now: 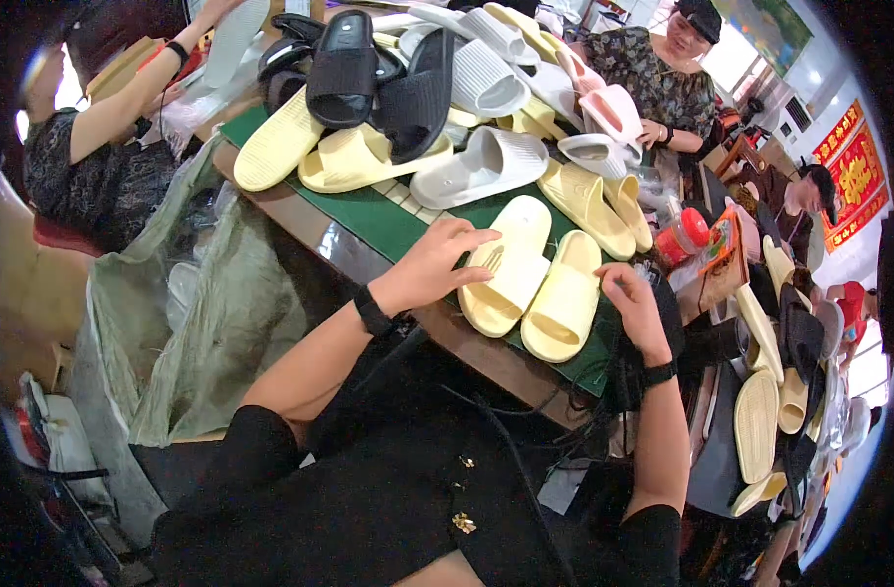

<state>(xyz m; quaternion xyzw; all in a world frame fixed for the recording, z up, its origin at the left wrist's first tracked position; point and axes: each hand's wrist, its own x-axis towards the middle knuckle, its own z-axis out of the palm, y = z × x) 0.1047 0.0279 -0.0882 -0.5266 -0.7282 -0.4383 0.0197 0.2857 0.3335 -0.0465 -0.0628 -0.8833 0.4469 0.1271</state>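
Observation:
A pair of pale yellow slippers lies side by side on the green table mat [369,210] in front of me. My left hand [437,259] is at the outer edge of the left slipper [511,269], its thumb and forefinger apart and reaching over the strap's side. Beside the right slipper [564,303], my right hand [631,298] has loosely bent fingers with a gap between thumb and forefinger. Its fingertips are close to that slipper's rim; whether they touch it I cannot tell. Neither hand grips anything.
Beyond the pair, black slippers [343,73], grey slippers [481,166] and pink slippers [611,112] are heaped with yellow ones. A red-lidded jar [684,235] stands at right, near more piled slippers [757,426]. A greenish sack [212,323] hangs at left. Co-workers stand across the table and at left.

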